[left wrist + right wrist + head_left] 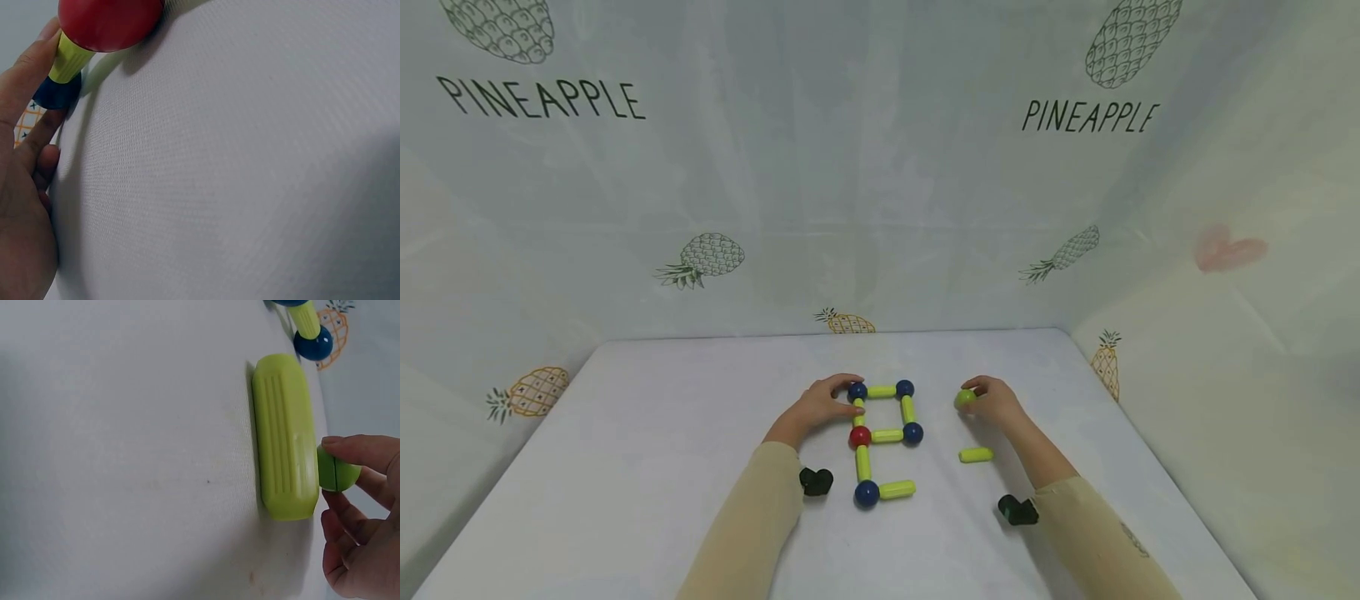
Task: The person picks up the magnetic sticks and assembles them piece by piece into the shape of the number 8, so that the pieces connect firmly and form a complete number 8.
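Note:
On the table lies a figure of yellow-green rods and balls: a square with a tail below it. My left hand point(820, 404) pinches its far left corner. The forefinger reaches behind the blue ball point(857, 391), and the thumb lies along the left rod point(70, 59). Just below the thumb is the red ball point(860, 437). To the right of the figure, my right hand point(996, 404) pinches a green ball point(336, 469) between thumb and fingers. A loose yellow-green rod point(284, 437) lies on the table nearer the person than that hand.
The white table point(685, 467) meets a pineapple-print cloth point(880, 167) at its back edge. The tail ends in a near blue ball point(867, 493) with a rod point(897, 490) pointing right. Dark wrist pieces point(1018, 510) hang by both sleeves.

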The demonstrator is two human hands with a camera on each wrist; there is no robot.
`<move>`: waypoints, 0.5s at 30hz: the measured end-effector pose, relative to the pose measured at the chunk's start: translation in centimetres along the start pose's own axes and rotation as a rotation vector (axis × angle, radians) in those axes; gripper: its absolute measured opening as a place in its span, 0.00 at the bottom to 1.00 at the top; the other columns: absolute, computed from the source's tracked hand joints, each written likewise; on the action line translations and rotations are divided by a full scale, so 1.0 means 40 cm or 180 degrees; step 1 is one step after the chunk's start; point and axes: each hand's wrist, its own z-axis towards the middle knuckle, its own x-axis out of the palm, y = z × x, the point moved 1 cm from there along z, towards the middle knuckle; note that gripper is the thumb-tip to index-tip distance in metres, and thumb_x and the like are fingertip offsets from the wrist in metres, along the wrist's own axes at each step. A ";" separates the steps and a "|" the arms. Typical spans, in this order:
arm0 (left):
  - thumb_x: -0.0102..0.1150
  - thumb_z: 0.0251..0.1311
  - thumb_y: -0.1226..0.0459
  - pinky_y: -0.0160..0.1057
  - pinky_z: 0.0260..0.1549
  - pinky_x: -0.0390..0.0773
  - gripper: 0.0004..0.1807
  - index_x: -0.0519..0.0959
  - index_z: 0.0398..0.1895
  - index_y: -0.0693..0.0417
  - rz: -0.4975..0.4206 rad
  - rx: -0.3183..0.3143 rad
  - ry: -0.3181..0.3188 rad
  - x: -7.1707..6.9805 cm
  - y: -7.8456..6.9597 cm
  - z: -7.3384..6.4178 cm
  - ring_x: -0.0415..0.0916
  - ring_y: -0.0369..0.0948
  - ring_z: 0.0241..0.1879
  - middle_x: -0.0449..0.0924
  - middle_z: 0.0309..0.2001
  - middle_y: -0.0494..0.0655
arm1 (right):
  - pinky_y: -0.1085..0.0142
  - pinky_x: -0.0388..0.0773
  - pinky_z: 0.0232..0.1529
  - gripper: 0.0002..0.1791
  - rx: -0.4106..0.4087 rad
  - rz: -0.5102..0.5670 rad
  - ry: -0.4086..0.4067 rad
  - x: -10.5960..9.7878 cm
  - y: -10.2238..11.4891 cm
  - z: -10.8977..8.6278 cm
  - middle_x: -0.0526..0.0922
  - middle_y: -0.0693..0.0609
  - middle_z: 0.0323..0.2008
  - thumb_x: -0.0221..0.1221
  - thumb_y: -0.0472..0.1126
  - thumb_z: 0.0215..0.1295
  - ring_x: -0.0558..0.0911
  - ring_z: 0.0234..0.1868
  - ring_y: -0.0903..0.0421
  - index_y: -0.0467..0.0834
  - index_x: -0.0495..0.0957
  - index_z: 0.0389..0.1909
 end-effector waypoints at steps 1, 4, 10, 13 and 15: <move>0.74 0.52 0.56 0.55 0.63 0.63 0.32 0.75 0.63 0.40 -0.0003 0.0001 0.0000 0.000 -0.001 0.000 0.64 0.55 0.65 0.71 0.64 0.51 | 0.48 0.74 0.50 0.21 0.0013 -0.0006 0.0008 0.001 0.002 -0.002 0.76 0.36 0.52 0.67 0.35 0.58 0.75 0.51 0.39 0.38 0.78 0.53; 0.73 0.52 0.56 0.56 0.63 0.63 0.32 0.75 0.63 0.41 -0.0008 -0.0005 0.0004 0.000 -0.002 0.000 0.63 0.55 0.65 0.71 0.64 0.51 | 0.48 0.74 0.51 0.21 0.0013 -0.0039 0.0055 0.004 0.009 -0.009 0.76 0.37 0.52 0.68 0.36 0.57 0.75 0.51 0.40 0.39 0.79 0.53; 0.73 0.52 0.56 0.56 0.62 0.63 0.32 0.75 0.63 0.39 0.0003 -0.0046 0.0009 0.000 -0.001 0.002 0.63 0.56 0.65 0.71 0.64 0.51 | 0.51 0.74 0.47 0.21 -0.0051 -0.0018 0.0189 0.006 0.030 -0.034 0.77 0.40 0.50 0.69 0.36 0.55 0.76 0.47 0.44 0.41 0.80 0.51; 0.74 0.52 0.55 0.56 0.62 0.63 0.32 0.75 0.63 0.39 0.0002 -0.0056 0.0007 0.000 -0.001 0.002 0.63 0.55 0.65 0.71 0.64 0.51 | 0.54 0.75 0.45 0.20 -0.0098 -0.0020 0.0246 0.010 0.040 -0.049 0.78 0.42 0.50 0.69 0.36 0.55 0.76 0.46 0.46 0.42 0.81 0.50; 0.74 0.52 0.55 0.56 0.62 0.63 0.32 0.75 0.63 0.39 0.0011 -0.0053 0.0008 0.000 0.002 0.003 0.63 0.55 0.65 0.71 0.64 0.51 | 0.55 0.75 0.45 0.20 -0.0105 -0.0029 0.0277 0.013 0.046 -0.060 0.78 0.43 0.49 0.69 0.36 0.55 0.75 0.46 0.47 0.43 0.81 0.50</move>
